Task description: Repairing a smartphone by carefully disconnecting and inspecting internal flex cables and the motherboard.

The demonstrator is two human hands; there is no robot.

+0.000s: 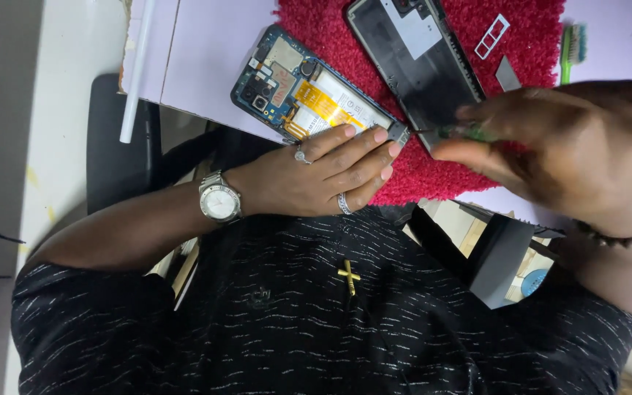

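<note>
Opened phone (309, 91) lies on red mat (535, 44), lilac table (213, 51).

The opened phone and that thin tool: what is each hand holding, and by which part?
The left hand presses its fingers on the opened phone's lower end. The right hand pinches the small screwdriver by its green handle.

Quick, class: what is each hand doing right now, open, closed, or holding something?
Left hand: open, fingers flat on the opened phone, holding it down.
Right hand: closed on a small green-handled screwdriver, tip at the phone's lower edge.
</note>
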